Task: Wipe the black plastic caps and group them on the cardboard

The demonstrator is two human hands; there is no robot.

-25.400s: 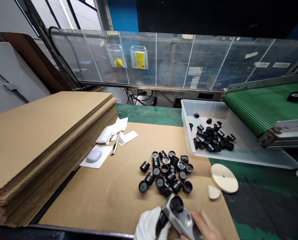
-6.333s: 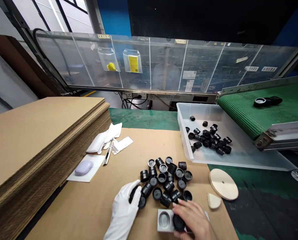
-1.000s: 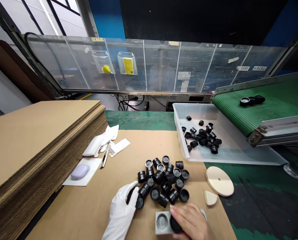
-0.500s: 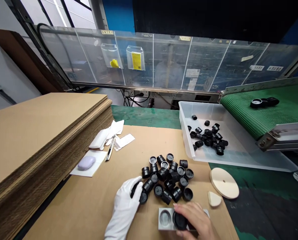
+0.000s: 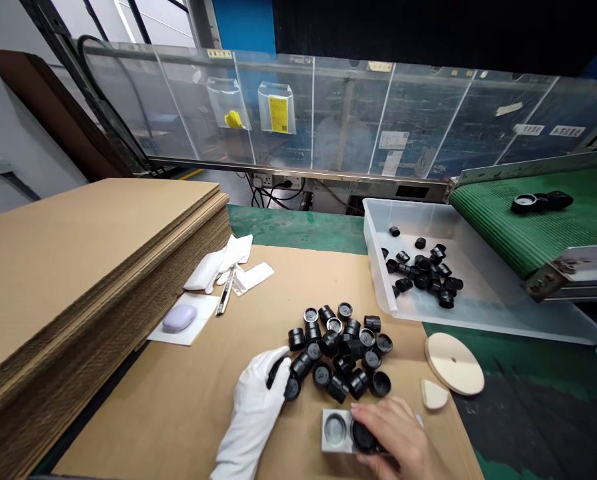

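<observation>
My left hand (image 5: 255,407), in a white glove, is shut on a black cap (image 5: 276,373) at the near edge of a pile of black screw caps (image 5: 338,353). Another cap (image 5: 292,389) lies against its fingertips. My bare right hand (image 5: 398,437) rests on a black cap (image 5: 364,438) seated in a metal block (image 5: 335,440). The block's other round recess (image 5: 335,429) shows bright metal and holds nothing. My fingers hide the block's right end.
A clear plastic tray (image 5: 378,267) with several black caps sits beyond the pile, below a green conveyor belt (image 5: 493,213) carrying black parts (image 5: 541,202). Stacked cardboard sheets (image 5: 78,280) rise on the left. A wooden disc (image 5: 454,363), white gloves (image 5: 218,270) and a utility knife (image 5: 225,300) lie nearby.
The metal block, held up in my hands in the oldest frame, now lies on the cardboard. A black cap sits in its recess under my right hand. My left glove stays at the pile.
</observation>
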